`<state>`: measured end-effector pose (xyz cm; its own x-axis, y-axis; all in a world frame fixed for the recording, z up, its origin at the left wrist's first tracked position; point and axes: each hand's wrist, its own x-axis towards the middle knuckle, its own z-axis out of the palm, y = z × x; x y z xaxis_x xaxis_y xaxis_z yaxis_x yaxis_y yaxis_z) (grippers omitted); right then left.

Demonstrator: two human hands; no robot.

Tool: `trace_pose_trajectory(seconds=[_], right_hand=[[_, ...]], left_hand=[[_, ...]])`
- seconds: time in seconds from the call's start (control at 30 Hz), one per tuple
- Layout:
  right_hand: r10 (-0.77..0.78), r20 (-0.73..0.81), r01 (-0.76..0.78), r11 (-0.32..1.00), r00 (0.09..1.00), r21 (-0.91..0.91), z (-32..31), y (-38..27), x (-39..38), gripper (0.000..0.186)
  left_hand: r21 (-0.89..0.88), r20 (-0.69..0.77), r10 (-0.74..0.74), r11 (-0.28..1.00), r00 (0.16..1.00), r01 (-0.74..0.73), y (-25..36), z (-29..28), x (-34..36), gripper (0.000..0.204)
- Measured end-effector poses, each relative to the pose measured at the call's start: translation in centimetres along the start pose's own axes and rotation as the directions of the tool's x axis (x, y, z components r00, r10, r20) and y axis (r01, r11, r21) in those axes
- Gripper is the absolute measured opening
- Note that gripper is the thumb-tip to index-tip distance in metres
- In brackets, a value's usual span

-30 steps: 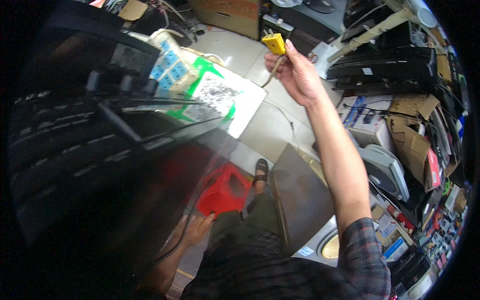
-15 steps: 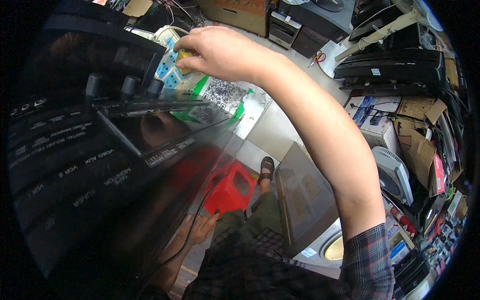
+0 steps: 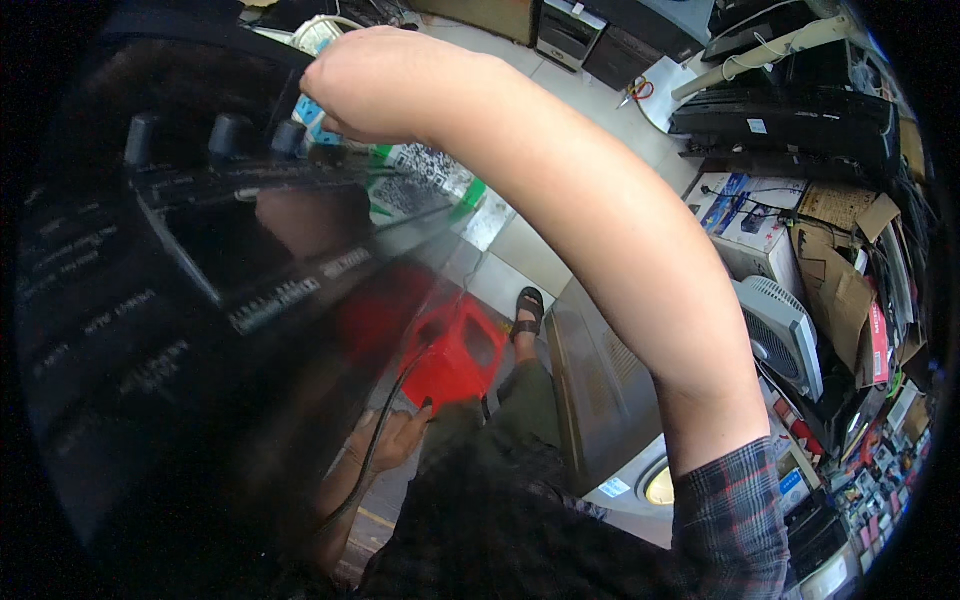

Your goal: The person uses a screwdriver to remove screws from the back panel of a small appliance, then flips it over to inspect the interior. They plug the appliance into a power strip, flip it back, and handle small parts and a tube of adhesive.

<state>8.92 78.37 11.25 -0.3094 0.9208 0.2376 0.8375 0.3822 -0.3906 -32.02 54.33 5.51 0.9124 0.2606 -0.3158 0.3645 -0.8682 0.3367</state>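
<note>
My right hand [image 3: 365, 88] reaches across to a blue-and-white power strip [image 3: 312, 118] at the upper left and covers part of it. Its fingers are curled inward; what they hold is hidden behind the hand. Down by my leg, my left hand [image 3: 392, 436] has its fingers partly stretched out, near a red plastic stool [image 3: 455, 355]. A dark cable [image 3: 376, 440] crosses in front of that hand. Filling the left side, close up, is a black audio unit [image 3: 150, 300] with a glossy panel and several round knobs [image 3: 232, 136].
A printed green-and-white sheet [image 3: 425, 170] lies beyond the unit's edge. Right of my legs stands a grey boxy appliance [image 3: 610, 390]. Cardboard boxes [image 3: 835, 280], a grey fan-like unit [image 3: 780, 325] and red-handled scissors [image 3: 640, 92] lie farther right.
My right hand has shifted left and turned, so the yellow thing earlier seen between its fingers is out of sight. The view has shifted slightly; my left hand stays by the stool.
</note>
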Motion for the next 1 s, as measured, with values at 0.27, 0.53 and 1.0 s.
trace_pose_trajectory(seconds=[0.27,0.53,1.0], right_hand=[[0.073,0.08,-0.077,0.996,0.994,0.035,0.7,-1.0,-0.1,0.019],[0.118,-0.234,-0.127,0.992,0.965,-0.022,-5.3,-1.2,-10.0,0.038],[0.653,-0.113,-0.662,0.729,0.749,-0.176,-6.0,-22.1,-47.9,0.037]], left_hand=[[0.05,-0.041,0.03,0.998,0.999,-0.028,0.4,1.9,-1.6,0.042],[0.064,-0.219,0.085,0.995,0.972,-0.072,0.7,-0.9,1.5,0.045],[0.36,-0.513,0.251,0.931,0.821,-0.06,0.8,2.8,0.1,0.041]])
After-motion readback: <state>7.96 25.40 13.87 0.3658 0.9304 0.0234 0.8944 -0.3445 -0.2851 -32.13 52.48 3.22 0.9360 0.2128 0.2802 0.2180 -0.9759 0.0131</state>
